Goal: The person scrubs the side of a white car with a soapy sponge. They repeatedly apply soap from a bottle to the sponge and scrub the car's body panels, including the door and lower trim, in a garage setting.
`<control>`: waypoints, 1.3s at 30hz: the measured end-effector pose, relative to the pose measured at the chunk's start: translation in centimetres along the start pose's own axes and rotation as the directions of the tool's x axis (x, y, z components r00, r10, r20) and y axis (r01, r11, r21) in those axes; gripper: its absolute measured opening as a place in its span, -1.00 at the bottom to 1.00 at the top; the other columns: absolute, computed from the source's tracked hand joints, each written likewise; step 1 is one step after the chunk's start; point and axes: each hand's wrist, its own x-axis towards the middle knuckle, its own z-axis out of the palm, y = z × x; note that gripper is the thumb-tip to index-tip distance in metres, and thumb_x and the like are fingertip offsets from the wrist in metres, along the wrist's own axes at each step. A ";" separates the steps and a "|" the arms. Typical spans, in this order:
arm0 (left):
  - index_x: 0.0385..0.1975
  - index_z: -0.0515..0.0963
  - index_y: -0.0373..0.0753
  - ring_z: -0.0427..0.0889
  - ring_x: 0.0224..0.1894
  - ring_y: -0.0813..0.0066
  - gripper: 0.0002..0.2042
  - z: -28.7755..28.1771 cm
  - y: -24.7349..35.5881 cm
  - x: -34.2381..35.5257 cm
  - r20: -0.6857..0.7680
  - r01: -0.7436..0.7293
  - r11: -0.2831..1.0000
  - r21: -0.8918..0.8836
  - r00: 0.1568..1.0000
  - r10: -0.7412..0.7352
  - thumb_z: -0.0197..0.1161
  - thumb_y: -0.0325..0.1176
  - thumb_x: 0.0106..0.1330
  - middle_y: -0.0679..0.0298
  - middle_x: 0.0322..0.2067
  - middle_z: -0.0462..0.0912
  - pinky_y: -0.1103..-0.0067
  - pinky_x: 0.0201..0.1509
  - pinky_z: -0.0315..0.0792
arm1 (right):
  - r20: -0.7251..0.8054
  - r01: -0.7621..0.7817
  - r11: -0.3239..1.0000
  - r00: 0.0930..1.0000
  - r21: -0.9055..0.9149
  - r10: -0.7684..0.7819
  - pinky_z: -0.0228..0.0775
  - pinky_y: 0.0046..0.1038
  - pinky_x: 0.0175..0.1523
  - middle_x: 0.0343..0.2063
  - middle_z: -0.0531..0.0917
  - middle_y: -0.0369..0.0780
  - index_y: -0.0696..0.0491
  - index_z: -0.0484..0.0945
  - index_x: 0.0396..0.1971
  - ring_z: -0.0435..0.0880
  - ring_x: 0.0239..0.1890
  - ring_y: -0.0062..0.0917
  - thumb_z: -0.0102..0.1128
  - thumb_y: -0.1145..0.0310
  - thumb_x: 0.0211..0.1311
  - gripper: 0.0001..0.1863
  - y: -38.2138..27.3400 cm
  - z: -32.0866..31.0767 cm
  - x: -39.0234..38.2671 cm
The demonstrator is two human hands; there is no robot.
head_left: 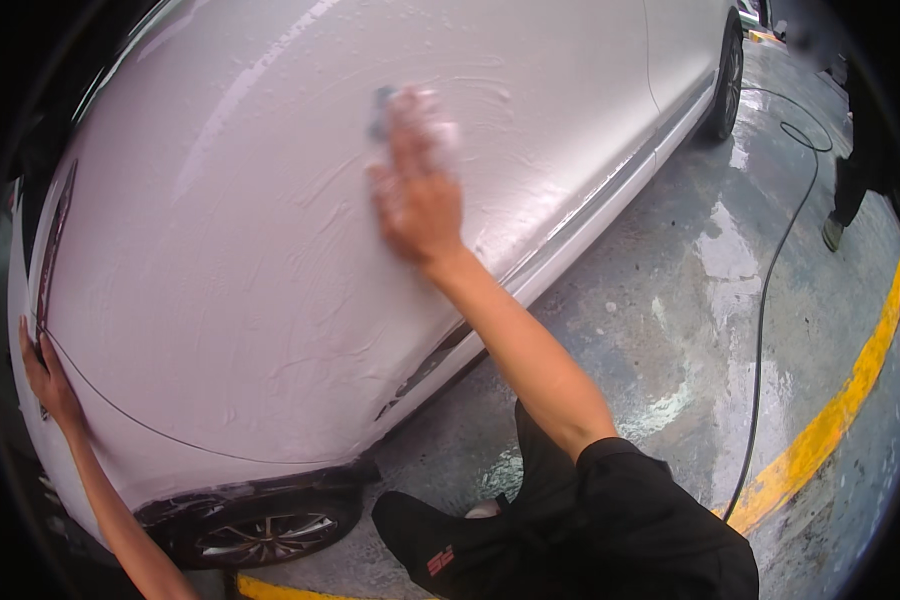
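A: What do you see at the left?
B: The left hand [55, 388] rests against the pale car [260, 250], beside a long dark strip [54, 235]. Its thumb is apart from the fingers; whether the other fingers are together, I cannot tell.
A: And below?
B: A dark wheel [265, 540] with pale spokes, near the left forearm.
A: Where is the right hand [418, 205]?
B: Near the top middle, on the side panel. It is over a foamy pad [380, 112], greyish at its left edge. The fingers stretch forward and look close together, but they are blurred – I cannot tell if they clamp the pad or only press it.
A: How is the surface?
B: It is shiny, with thin curved streaks of white foam [490, 92] around the hand.
A: And the room, toward the right?
B: The grey floor [620, 310] is wet and reflects light in patches. A second wheel [730, 85] stands far up. Then a thin black hose [759, 350] winds down to a curved yellow line [830, 420] – and at the dark rim appears the leg of another person [850, 190].
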 end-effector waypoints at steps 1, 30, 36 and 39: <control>0.52 0.35 -0.28 0.37 0.53 0.15 -0.49 0.1 0.1 -0.1 0.000 0.005 1.000 -0.008 1.000 -0.005 0.03 -0.15 0.70 0.07 0.48 0.43 0.34 0.59 0.18 | -0.044 -0.074 0.997 0.996 0.015 0.075 -0.05 0.04 0.67 0.67 0.07 -0.22 -0.03 0.08 0.66 0.03 0.67 -0.06 0.01 0.11 0.58 -0.25 0.7 -0.4 0.3; 0.61 0.20 -0.15 0.04 0.68 0.24 -0.38 12.5 40.0 2.2 0.004 0.195 0.970 -0.145 0.981 -0.196 0.06 -0.15 0.60 0.18 0.64 0.12 0.06 0.71 -0.21 | -0.157 -0.091 0.995 0.983 0.026 0.094 -0.37 -0.10 0.72 0.64 0.08 0.03 0.21 0.06 0.62 -0.09 0.70 -0.10 -0.26 0.08 0.68 -0.29 7.9 -2.4 8.5; 0.67 0.03 -0.11 0.01 0.68 0.50 -0.38 15.8 44.2 -13.1 0.338 -0.557 0.604 -0.571 0.510 0.791 -0.13 -0.19 0.65 0.39 0.68 0.01 0.37 0.76 -0.11 | -0.121 -0.055 0.994 0.991 0.091 0.065 -0.31 -0.12 0.71 0.62 0.11 0.10 0.29 0.10 0.58 -0.06 0.69 -0.06 -0.25 0.16 0.66 -0.31 7.3 -1.9 7.8; 0.68 0.04 -0.02 0.02 0.68 0.48 -0.38 13.5 38.1 -10.2 0.394 -0.748 0.643 -0.164 0.547 0.738 -0.11 -0.15 0.66 0.45 0.68 0.03 0.32 0.76 -0.15 | -0.092 -0.069 0.993 0.993 0.094 0.078 -0.33 -0.12 0.72 0.62 0.08 0.10 0.32 0.07 0.59 -0.09 0.69 -0.06 -0.25 0.14 0.66 -0.29 8.8 -3.4 7.5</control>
